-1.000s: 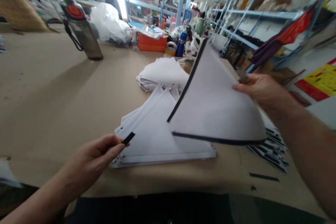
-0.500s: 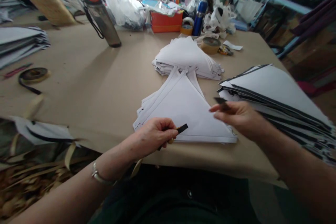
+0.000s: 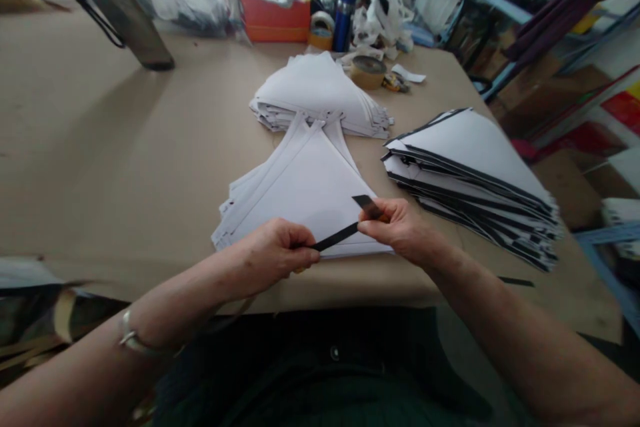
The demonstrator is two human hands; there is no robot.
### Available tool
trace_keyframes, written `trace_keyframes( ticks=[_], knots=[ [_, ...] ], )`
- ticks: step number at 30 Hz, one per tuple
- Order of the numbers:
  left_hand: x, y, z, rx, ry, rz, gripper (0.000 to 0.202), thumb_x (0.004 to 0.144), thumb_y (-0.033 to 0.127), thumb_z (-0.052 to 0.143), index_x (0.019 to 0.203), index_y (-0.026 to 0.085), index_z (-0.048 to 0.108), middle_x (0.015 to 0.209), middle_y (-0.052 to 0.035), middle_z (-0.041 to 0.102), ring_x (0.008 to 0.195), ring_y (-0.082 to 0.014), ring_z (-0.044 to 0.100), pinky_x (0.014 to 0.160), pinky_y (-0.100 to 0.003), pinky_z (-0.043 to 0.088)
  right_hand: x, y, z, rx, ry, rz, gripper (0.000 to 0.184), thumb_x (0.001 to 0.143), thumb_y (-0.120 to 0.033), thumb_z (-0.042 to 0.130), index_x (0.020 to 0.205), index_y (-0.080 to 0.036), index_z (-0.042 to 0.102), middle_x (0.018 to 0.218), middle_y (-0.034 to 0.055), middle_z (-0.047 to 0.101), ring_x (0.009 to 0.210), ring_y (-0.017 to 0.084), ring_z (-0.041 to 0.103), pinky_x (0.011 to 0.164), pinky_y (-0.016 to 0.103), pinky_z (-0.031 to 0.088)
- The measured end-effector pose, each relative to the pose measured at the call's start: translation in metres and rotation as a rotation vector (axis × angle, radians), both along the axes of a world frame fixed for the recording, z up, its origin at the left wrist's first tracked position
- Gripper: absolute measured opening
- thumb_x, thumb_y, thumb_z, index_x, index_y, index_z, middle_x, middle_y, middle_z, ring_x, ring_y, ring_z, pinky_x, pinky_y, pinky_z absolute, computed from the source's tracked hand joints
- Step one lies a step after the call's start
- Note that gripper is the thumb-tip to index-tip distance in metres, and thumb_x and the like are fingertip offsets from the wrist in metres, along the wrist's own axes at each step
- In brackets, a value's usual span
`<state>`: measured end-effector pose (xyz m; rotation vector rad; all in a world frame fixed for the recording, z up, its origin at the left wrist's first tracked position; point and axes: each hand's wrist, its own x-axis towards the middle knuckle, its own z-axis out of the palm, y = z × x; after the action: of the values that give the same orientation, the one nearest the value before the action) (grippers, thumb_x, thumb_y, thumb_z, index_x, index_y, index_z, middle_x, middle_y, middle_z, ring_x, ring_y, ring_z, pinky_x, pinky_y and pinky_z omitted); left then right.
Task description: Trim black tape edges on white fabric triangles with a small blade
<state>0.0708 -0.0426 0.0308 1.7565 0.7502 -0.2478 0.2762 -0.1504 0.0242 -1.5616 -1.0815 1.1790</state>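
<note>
A short black tape strip [image 3: 336,239] stretches taut between my two hands, over the near edge of a white triangular sheet. My left hand [image 3: 273,253] is closed on one end of it, with a bit of yellowish backing below the fingers. My right hand [image 3: 400,227] pinches at the other end and also grips a dark, flat, slant-ended piece [image 3: 365,205] that looks like a cutter blade. Under the hands lie several white triangular sheets [image 3: 300,193], fanned out, with lines along their borders. Their tips meet a thicker stack of white sheets [image 3: 315,87] behind.
To the right lies a stack of black-edged white triangles [image 3: 475,160]. A tape roll [image 3: 368,72], a blue flask [image 3: 345,17], a red box [image 3: 275,17] and plastic bags line the back. A grey bottle [image 3: 127,13] stands at left. A black strip [image 3: 517,281] lies at right.
My right hand has come left to the free end of the strip, and a longer length now shows between the hands. The view has turned to the right.
</note>
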Motion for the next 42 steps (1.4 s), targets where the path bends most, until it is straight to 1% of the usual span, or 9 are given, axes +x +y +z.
trace_keyframes(
  ticks=[4, 7, 9, 12, 16, 25, 31, 36, 42],
  knots=[
    [0.001, 0.012, -0.001, 0.046, 0.009, -0.048, 0.031, 0.074, 0.045, 0.056, 0.061, 0.017, 0.059, 0.051, 0.0026, 0.045, 0.047, -0.0098, 0.038, 0.044, -0.021, 0.027, 0.043, -0.033, 0.002, -0.02, 0.016, -0.304, 0.017, 0.064, -0.029, 0.066, 0.07, -0.017, 0.055, 0.053, -0.0073, 0.04, 0.043, 0.004, 0.029, 0.042, 0.021, 0.021],
    [0.002, 0.019, -0.002, 0.063, 0.055, -0.086, 0.032, 0.072, 0.047, 0.057, 0.058, 0.018, 0.059, 0.049, 0.0021, 0.044, 0.046, -0.0108, 0.039, 0.043, -0.021, 0.026, 0.062, -0.059, -0.011, -0.086, -0.002, -0.406, 0.017, 0.064, -0.029, 0.066, 0.069, -0.018, 0.054, 0.052, -0.0079, 0.04, 0.042, 0.004, 0.027, 0.042, 0.021, 0.02],
    [0.003, 0.02, -0.003, 0.058, 0.121, -0.1, 0.032, 0.071, 0.047, 0.057, 0.058, 0.018, 0.058, 0.05, 0.0016, 0.046, 0.046, -0.0113, 0.039, 0.043, -0.021, 0.026, 0.065, -0.073, -0.025, -0.111, -0.065, -0.398, 0.015, 0.066, -0.029, 0.065, 0.069, -0.018, 0.056, 0.053, -0.0069, 0.044, 0.043, 0.006, 0.033, 0.044, 0.021, 0.025],
    [0.006, 0.017, -0.005, 0.047, 0.2, -0.112, 0.028, 0.074, 0.041, 0.054, 0.061, 0.016, 0.059, 0.054, 0.0012, 0.05, 0.049, -0.011, 0.04, 0.046, -0.021, 0.027, 0.061, -0.086, -0.043, -0.111, -0.217, -0.353, 0.012, 0.07, -0.029, 0.062, 0.072, -0.017, 0.061, 0.065, -0.0016, 0.06, 0.058, 0.011, 0.052, 0.058, 0.024, 0.039],
    [0.01, 0.013, -0.006, 0.104, 0.239, -0.123, 0.027, 0.075, 0.037, 0.054, 0.06, 0.014, 0.06, 0.051, 0.002, 0.048, 0.049, -0.0097, 0.037, 0.047, -0.021, 0.023, 0.058, -0.091, -0.054, -0.121, -0.382, -0.326, 0.017, 0.077, -0.03, 0.058, 0.081, -0.016, 0.066, 0.08, 0.0034, 0.069, 0.076, 0.018, 0.062, 0.072, 0.028, 0.043],
    [0.011, 0.015, -0.009, 0.147, 0.264, -0.151, 0.029, 0.075, 0.038, 0.053, 0.062, 0.015, 0.062, 0.05, 0.003, 0.048, 0.049, -0.0106, 0.039, 0.047, -0.021, 0.024, 0.062, -0.088, -0.052, -0.131, -0.399, -0.326, 0.017, 0.077, -0.029, 0.059, 0.082, -0.015, 0.068, 0.079, 0.0029, 0.07, 0.075, 0.018, 0.063, 0.07, 0.027, 0.044],
    [0.013, 0.016, -0.012, 0.134, 0.258, -0.148, 0.029, 0.075, 0.038, 0.052, 0.062, 0.014, 0.062, 0.05, 0.0027, 0.048, 0.049, -0.0106, 0.038, 0.047, -0.021, 0.024, 0.067, -0.087, -0.054, -0.132, -0.275, -0.378, 0.027, 0.075, -0.034, 0.062, 0.092, -0.016, 0.071, 0.089, 0.0044, 0.072, 0.081, 0.019, 0.064, 0.075, 0.029, 0.045],
    [0.012, 0.017, -0.014, 0.119, 0.243, -0.153, 0.029, 0.075, 0.038, 0.052, 0.061, 0.014, 0.061, 0.052, 0.0021, 0.049, 0.05, -0.0106, 0.039, 0.048, -0.02, 0.025, 0.064, -0.081, -0.055, -0.171, -0.147, -0.385, 0.025, 0.068, -0.036, 0.066, 0.079, -0.014, 0.071, 0.075, 0.0029, 0.07, 0.067, 0.015, 0.06, 0.067, 0.027, 0.043],
    [0.012, 0.018, -0.014, 0.107, 0.272, -0.143, 0.031, 0.077, 0.04, 0.051, 0.062, 0.014, 0.059, 0.049, 0.0032, 0.044, 0.048, -0.0101, 0.036, 0.047, -0.021, 0.024, 0.063, -0.08, -0.051, -0.166, -0.183, -0.367, 0.015, 0.068, -0.028, 0.063, 0.073, -0.015, 0.068, 0.07, 0.0, 0.066, 0.065, 0.013, 0.057, 0.065, 0.025, 0.041]
  ],
)
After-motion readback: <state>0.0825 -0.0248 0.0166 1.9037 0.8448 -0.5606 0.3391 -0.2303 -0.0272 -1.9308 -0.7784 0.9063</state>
